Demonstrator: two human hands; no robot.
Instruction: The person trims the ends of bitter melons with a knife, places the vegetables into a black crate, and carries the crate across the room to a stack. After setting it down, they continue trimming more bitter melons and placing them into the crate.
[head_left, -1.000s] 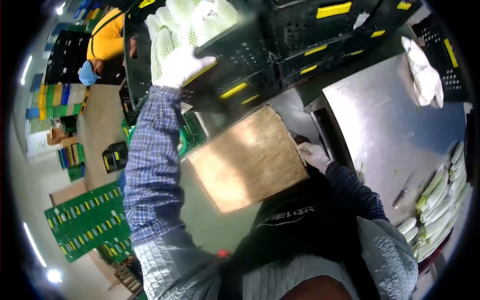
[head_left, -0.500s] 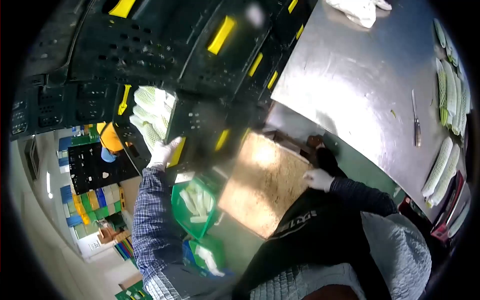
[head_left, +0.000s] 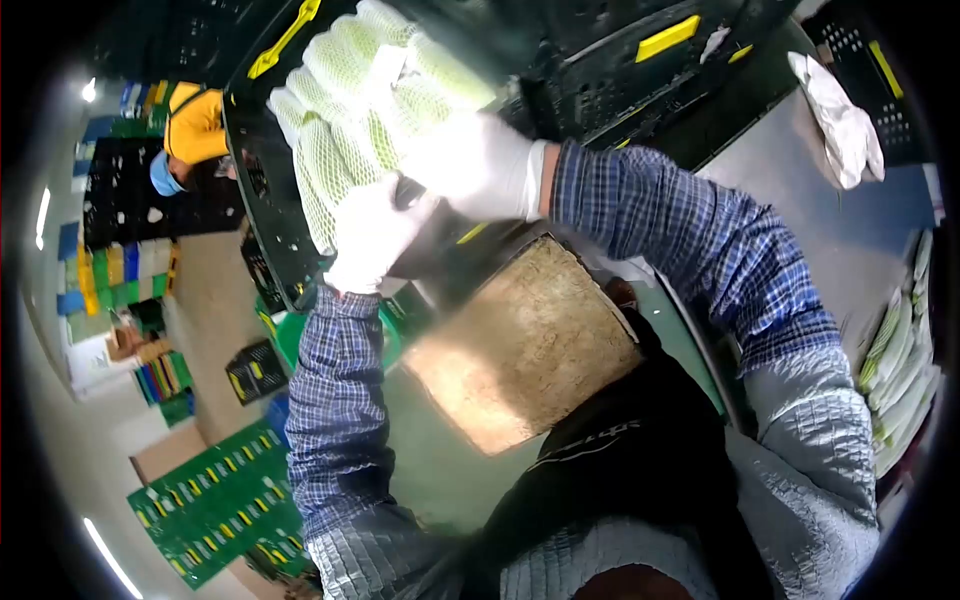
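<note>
My left hand [head_left: 368, 238], in a white glove, is closed against the lower end of a bunch of long pale-green vegetables [head_left: 345, 115] in white foam net sleeves. My right hand [head_left: 478, 168], gloved too, presses up to the same bunch from the right. Glare washes out its fingers, and its fingertips are partly hidden. The vegetables lie side by side at a dark green crate [head_left: 560, 60] with yellow clips. A small white patch [head_left: 388, 68] shows on top of them.
A steel table [head_left: 790, 200] on the right bears a white glove or cloth [head_left: 838, 120] and more netted vegetables [head_left: 900, 365]. Below me is a worn wooden board [head_left: 530, 340]. A green basket [head_left: 290, 340] stands behind my left arm. A person in orange [head_left: 195, 125] is farther left.
My right hand has come up from beside the board to the netted vegetables, joining my left. The view has swung, and the vegetables appear larger and higher.
</note>
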